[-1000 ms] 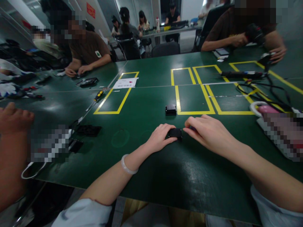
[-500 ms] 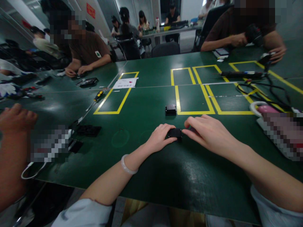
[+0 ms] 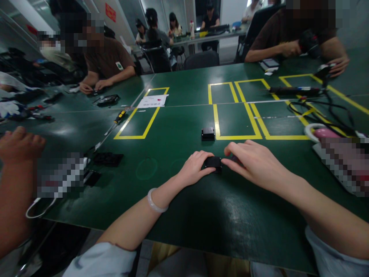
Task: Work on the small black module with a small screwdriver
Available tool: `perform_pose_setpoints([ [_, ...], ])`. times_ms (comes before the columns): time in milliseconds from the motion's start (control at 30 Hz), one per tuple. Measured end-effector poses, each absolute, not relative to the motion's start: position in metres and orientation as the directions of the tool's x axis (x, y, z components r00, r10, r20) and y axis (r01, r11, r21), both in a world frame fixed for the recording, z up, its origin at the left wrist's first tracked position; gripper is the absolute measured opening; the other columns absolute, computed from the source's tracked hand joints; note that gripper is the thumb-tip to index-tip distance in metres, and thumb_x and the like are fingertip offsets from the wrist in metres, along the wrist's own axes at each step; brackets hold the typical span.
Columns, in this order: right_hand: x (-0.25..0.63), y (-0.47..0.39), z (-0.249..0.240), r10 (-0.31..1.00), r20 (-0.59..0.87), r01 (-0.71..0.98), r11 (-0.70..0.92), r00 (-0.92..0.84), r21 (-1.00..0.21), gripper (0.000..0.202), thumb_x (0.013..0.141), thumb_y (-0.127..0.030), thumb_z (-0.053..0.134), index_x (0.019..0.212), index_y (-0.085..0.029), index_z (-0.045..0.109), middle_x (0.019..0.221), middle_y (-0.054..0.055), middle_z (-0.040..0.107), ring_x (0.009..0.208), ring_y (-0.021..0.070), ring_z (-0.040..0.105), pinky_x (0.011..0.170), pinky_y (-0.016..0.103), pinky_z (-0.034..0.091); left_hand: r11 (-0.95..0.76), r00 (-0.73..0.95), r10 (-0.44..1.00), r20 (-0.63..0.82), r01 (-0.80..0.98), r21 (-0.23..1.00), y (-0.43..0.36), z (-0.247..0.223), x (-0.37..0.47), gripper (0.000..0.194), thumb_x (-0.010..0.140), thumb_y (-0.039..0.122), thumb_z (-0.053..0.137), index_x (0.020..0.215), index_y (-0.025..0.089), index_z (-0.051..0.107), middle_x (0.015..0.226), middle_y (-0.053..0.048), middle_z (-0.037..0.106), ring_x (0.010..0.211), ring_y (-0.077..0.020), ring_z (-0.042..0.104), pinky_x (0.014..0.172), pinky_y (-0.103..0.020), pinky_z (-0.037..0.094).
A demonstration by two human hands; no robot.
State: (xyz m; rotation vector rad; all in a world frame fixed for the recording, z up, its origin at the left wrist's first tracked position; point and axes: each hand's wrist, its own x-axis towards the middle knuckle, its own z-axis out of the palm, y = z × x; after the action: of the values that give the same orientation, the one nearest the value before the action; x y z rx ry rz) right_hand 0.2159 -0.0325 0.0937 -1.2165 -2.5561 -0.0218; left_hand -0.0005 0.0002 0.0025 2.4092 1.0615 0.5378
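A small black block-shaped part [image 3: 213,163] lies on the green table, its left end gripped between the thumb and fingers of my left hand [image 3: 193,166]. At its right end is my right hand [image 3: 253,161], with thumb and forefinger bent toward each other in a pinch and the thumb tip at the block's edge. Whatever sits between those fingertips, if anything, is too small and dark to make out. Just beyond my hands stands a second black block-shaped part [image 3: 208,134], touched by neither hand.
Yellow tape outlines [image 3: 238,137] mark the green table [image 3: 184,215]. To the left lie a yellow-black screwdriver [image 3: 119,117], black parts [image 3: 108,158] and a co-worker's forearm [image 3: 17,184]. Black cables [image 3: 331,109] and a pink-and-white object [image 3: 327,133] lie right. Co-workers sit opposite.
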Motion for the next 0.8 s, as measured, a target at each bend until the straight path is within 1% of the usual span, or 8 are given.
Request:
perform_pose_setpoints([
  [100,0.2152,-0.0311,0.0919,0.756,0.302,0.77,0.631,-0.581,-0.095,0.012,0.093,-0.029,0.044,0.086,-0.02,0.05,0.069,0.001,0.06,0.064,0.0169,0.054,0.062,0.027,0.033,-0.607,0.632,0.757,0.165,0.589,0.534,0.0006,0.0022,-0.0006,0.037,0.089,0.043,0.056,0.118,0.02,0.05,0.111,-0.006,0.058,0.102,-0.0236,0.051,0.09,-0.037,0.042],
  [200,0.2148,-0.0315,0.091,0.751,0.333,0.766,0.632,-0.57,-0.113,0.007,0.09,-0.023,0.045,0.092,-0.019,0.05,0.072,0.001,0.061,0.066,0.0169,0.055,0.063,0.028,0.035,-0.61,0.635,0.756,0.161,0.592,0.527,0.0006,0.0022,-0.0007,0.038,0.089,0.043,0.056,0.119,0.02,0.05,0.112,-0.007,0.057,0.102,-0.0239,0.051,0.09,-0.037,0.042],
  [267,0.2148,-0.0326,0.0914,0.751,0.34,0.762,0.634,-0.566,-0.132,0.009,0.088,-0.021,0.046,0.096,-0.018,0.049,0.075,0.002,0.062,0.068,0.0169,0.056,0.065,0.028,0.035,-0.608,0.633,0.757,0.161,0.592,0.529,0.0004,0.0024,-0.0007,0.038,0.089,0.043,0.056,0.119,0.021,0.05,0.112,-0.007,0.057,0.102,-0.0241,0.051,0.09,-0.038,0.042],
  [367,0.2154,-0.0338,0.0924,0.754,0.323,0.759,0.636,-0.571,-0.141,0.011,0.089,-0.025,0.047,0.098,-0.018,0.049,0.078,0.002,0.062,0.071,0.0171,0.057,0.066,0.028,0.036,-0.607,0.63,0.758,0.167,0.589,0.534,0.0001,0.0028,-0.0005,0.037,0.089,0.042,0.056,0.119,0.021,0.05,0.111,-0.007,0.057,0.102,-0.0242,0.051,0.09,-0.038,0.042],
  [500,0.216,-0.0328,0.0922,0.748,0.308,0.759,0.642,-0.587,-0.112,0.016,0.092,-0.035,0.046,0.088,-0.02,0.05,0.072,0.001,0.061,0.067,0.017,0.056,0.064,0.028,0.034,-0.606,0.63,0.758,0.168,0.585,0.54,0.0001,0.0031,-0.0003,0.036,0.089,0.042,0.057,0.118,0.021,0.051,0.11,-0.006,0.058,0.101,-0.0239,0.051,0.09,-0.038,0.042],
  [600,0.2156,-0.0316,0.0915,0.751,0.312,0.768,0.634,-0.581,-0.094,0.013,0.093,-0.029,0.044,0.086,-0.02,0.05,0.069,0.001,0.061,0.063,0.0163,0.054,0.062,0.028,0.033,-0.599,0.627,0.762,0.159,0.591,0.54,0.0002,0.0033,-0.0003,0.037,0.089,0.043,0.056,0.118,0.021,0.05,0.111,-0.007,0.058,0.102,-0.0243,0.051,0.09,-0.038,0.042],
  [700,0.215,-0.0317,0.0918,0.756,0.319,0.77,0.629,-0.572,-0.109,0.009,0.091,-0.024,0.042,0.091,-0.019,0.05,0.072,0.002,0.062,0.065,0.0164,0.055,0.062,0.028,0.034,-0.598,0.628,0.762,0.155,0.592,0.541,0.0002,0.0036,-0.0005,0.037,0.089,0.043,0.056,0.118,0.021,0.05,0.112,-0.007,0.058,0.103,-0.0244,0.051,0.09,-0.038,0.042],
  [800,0.2149,-0.0329,0.0933,0.766,0.311,0.77,0.623,-0.563,-0.139,0.011,0.09,-0.023,0.043,0.097,-0.019,0.05,0.076,0.002,0.062,0.07,0.0171,0.056,0.064,0.028,0.035,-0.597,0.629,0.762,0.151,0.594,0.539,0.0001,0.004,-0.0006,0.036,0.09,0.043,0.055,0.118,0.021,0.051,0.112,-0.007,0.057,0.103,-0.0244,0.051,0.09,-0.038,0.042],
])
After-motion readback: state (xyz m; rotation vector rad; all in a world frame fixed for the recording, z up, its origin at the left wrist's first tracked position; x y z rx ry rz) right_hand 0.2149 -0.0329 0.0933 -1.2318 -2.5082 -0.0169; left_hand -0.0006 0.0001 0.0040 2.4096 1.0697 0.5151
